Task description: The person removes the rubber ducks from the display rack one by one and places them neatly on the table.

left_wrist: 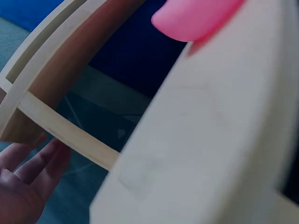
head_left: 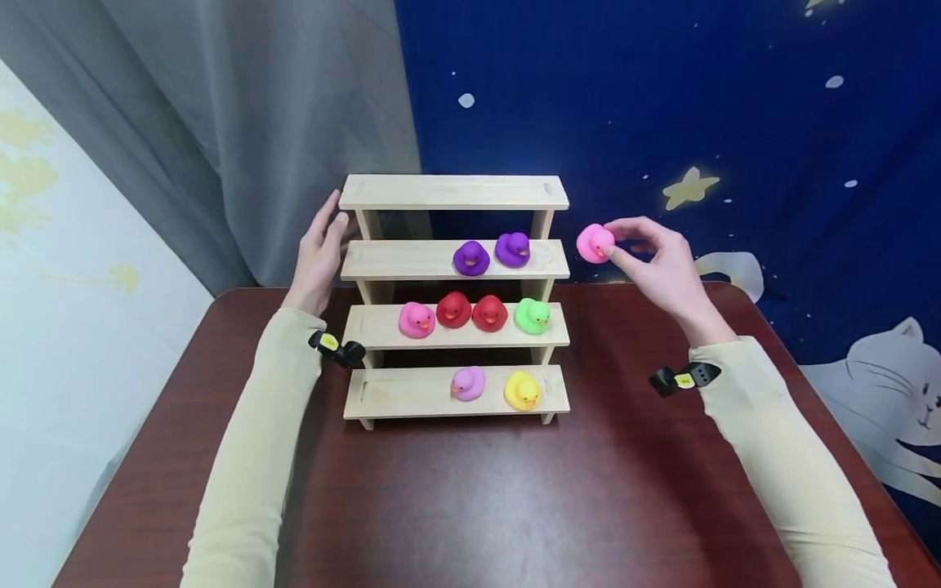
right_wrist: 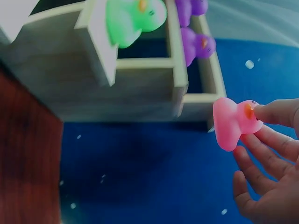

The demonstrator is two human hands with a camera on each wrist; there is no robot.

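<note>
A pink rubber duck (head_left: 594,243) is pinched between the thumb and fingers of my right hand (head_left: 654,261), just right of the wooden tiered shelf (head_left: 452,192). In the right wrist view, the thumb lies over the head of the duck (right_wrist: 227,123). My left hand (head_left: 318,257) is at the shelf's upper left side, its fingers extended; whether they press on the wood is hard to tell. Two purple ducks (head_left: 471,258) sit on the second tier. The third tier holds a pink duck (head_left: 416,320), two red ducks (head_left: 453,310) and a green duck (head_left: 532,316).
On the lowest tier are a light purple duck (head_left: 468,383) and a yellow duck (head_left: 523,391). The shelf stands on a dark red-brown table (head_left: 470,490). Behind it hang a grey curtain (head_left: 294,106) and a blue starry cloth (head_left: 625,98).
</note>
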